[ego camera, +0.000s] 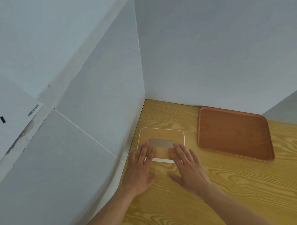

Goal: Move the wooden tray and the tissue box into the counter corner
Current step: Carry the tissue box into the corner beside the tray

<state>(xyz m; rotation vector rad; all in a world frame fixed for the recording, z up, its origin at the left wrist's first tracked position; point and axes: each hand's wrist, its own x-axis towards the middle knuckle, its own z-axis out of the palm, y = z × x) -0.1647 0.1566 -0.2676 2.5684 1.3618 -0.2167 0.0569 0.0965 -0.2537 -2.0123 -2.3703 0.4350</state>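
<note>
- Tissue box (161, 142), with a wood-look top, white edging and a grey slot running left to right, sits on the tabletop (235, 185) close against the left wall (98, 101), a little short of the corner.
- Left hand (140, 166) and right hand (187, 164) lie flat on the box's near edge, fingers spread wide, gripping nothing.
- Wooden tray (234, 133) lies well to the right, empty, its far end touching the back wall (210, 47), long axis running near to far.
</note>
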